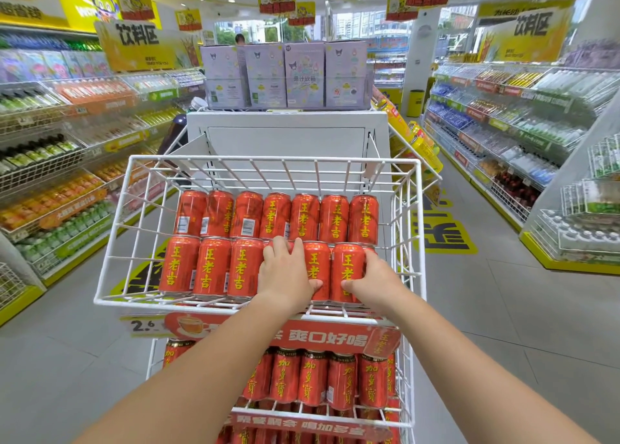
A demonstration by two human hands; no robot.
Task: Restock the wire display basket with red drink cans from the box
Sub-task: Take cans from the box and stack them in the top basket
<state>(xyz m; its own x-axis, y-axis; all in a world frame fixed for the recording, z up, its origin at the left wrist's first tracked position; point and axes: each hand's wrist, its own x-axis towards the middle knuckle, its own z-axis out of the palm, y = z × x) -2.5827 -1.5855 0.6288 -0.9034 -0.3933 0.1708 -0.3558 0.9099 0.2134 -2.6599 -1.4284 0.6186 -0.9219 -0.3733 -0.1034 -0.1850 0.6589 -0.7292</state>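
We see two rows of upright red cans with yellow characters in the white wire basket: seven at twelve o'clock, at least six at six o'clock. Toward five o'clock, our left hand curls its fingers over one front-row can. Our right hand wraps fingers and thumb round another nearer three o'clock.

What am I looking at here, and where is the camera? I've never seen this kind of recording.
There is no machine here, just a person's bare arms. The single picture comes from a camera worn on the head, looking forward and down a shop aisle. The left hand and right hand each grip one of the red cans in the front row of a white wire basket. A second row stands behind it. A lower basket holds darker cans.
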